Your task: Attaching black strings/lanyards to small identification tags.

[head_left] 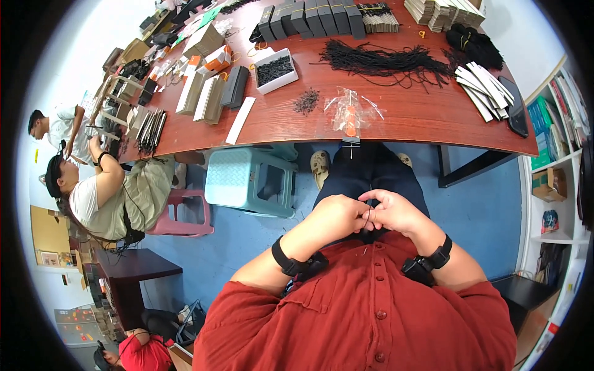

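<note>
Close together above my lap, my left hand (341,213) and my right hand (396,213) both have their fingers pinched. A thin black cord (370,214) runs between the fingertips; its ends are hard to make out. At the table edge in front of me, a black binder clip (351,143) grips the rim, beside clear plastic bags (350,111) with an orange piece. Left of these lie a loose heap of tiny black pieces (306,102) and a white box (278,83) filled with similar pieces. Farther back stretches a bundle of black cords (387,60).
White strips (482,93) and a dark phone (515,108) lie at the table's right end. Dark boxes (309,18) stand along the back. Blue-green stools (247,179) are at my left, near a seated person (105,198). Shelves (560,185) line the right side.
</note>
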Demonstrator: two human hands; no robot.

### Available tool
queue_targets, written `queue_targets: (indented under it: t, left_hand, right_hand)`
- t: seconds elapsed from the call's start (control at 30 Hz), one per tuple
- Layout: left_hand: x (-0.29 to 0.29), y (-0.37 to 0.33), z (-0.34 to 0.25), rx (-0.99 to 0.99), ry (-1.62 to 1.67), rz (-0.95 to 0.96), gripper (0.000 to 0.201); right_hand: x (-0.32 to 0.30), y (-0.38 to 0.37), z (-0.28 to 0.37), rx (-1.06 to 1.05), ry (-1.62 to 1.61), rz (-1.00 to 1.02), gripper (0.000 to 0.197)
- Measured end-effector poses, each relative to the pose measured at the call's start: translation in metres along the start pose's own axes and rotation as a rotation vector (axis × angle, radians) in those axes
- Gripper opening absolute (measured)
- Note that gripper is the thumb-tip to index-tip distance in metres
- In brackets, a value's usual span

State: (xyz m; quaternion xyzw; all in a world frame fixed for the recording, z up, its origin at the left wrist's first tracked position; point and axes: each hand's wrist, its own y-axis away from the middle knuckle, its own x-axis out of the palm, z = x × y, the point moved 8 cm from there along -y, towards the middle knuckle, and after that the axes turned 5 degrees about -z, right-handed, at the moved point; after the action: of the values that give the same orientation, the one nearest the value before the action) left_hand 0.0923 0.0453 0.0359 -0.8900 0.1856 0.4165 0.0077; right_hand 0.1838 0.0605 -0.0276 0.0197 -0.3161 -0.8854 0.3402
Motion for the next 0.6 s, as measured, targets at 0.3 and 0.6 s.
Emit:
queue_targets:
  t: [0.3, 0.6]
  left_hand:
    - [0.005, -0.001, 0.013, -0.171, 0.571, -0.177, 0.012]
    - [-0.019, 0.002, 0.040, -0.265, 0.804, -0.453, 0.013]
  right_hand:
    - [-0.002, 0.004, -0.014, 0.014, -0.329, 0.293, 0.038]
    - [-0.006, 0.011, 0.014, -0.343, 0.677, 0.080, 0.028]
